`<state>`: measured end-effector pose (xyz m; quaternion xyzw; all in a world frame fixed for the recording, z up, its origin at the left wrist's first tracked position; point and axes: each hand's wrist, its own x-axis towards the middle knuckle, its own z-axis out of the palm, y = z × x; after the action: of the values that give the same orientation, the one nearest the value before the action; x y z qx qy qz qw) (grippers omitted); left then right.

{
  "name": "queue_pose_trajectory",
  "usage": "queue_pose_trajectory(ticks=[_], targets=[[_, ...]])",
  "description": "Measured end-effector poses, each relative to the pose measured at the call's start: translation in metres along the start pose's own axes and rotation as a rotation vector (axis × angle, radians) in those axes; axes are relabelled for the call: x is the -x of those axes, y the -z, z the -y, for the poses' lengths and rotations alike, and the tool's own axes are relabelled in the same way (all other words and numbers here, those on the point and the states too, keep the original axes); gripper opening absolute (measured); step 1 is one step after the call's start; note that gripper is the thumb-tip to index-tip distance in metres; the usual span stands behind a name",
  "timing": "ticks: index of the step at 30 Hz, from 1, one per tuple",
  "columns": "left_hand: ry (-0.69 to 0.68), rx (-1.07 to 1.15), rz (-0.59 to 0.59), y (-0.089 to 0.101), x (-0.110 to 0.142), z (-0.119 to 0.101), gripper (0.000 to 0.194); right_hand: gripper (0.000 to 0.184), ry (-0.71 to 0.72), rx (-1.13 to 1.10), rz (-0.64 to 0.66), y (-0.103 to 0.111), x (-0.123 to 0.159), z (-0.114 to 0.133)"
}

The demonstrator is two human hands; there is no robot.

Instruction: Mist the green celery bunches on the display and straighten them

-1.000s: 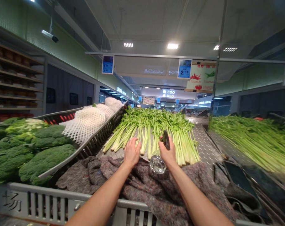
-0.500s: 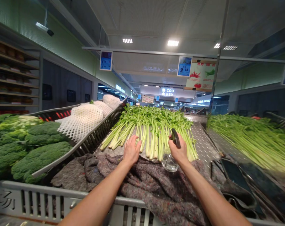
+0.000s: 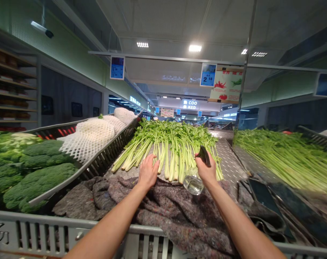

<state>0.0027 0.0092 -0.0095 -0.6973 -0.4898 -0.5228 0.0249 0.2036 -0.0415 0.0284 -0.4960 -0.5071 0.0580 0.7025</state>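
My right hand point(image 3: 207, 171) is wrapped round the neck of a spray bottle point(image 3: 193, 184) with a black trigger head and a clear, round body. The bottle tilts over the front of the celery point(image 3: 172, 151), whose pale stalks point toward me on a metal surface. My left hand point(image 3: 148, 172) hovers or rests near the cut ends at the left, fingers spread and bent slightly, with nothing in it; whether it touches the stalks I cannot tell. Beneath both wrists lies a crumpled grey-brown felt blanket point(image 3: 176, 216).
Broccoli point(image 3: 41, 176) fills the left side, beside foam-netted produce point(image 3: 91, 135) in a black crate point(image 3: 109, 147). A grey slatted crate point(image 3: 79, 225) runs along the front. At the right a mirror point(image 3: 276, 108) reflects the celery. Price signs point(image 3: 208, 75) hang above.
The view has shifted slightly, so the scene sits a little further left. The spray bottle tilts more, its base swung left and its black head tipped right. My left hand stays by the stalks.
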Motion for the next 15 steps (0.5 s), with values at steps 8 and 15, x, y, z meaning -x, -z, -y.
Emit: queue_pose_trajectory(ticks=[8, 15], targets=[[0.008, -0.009, -0.006, 0.002, 0.0, 0.0, 0.032, 0.027, -0.033, 0.004, -0.087, 0.001, -0.004, -0.012], [0.004, 0.007, 0.01, 0.001, -0.001, -0.001, 0.033, 0.03, -0.048, -0.047, -0.317, 0.013, -0.023, -0.021]])
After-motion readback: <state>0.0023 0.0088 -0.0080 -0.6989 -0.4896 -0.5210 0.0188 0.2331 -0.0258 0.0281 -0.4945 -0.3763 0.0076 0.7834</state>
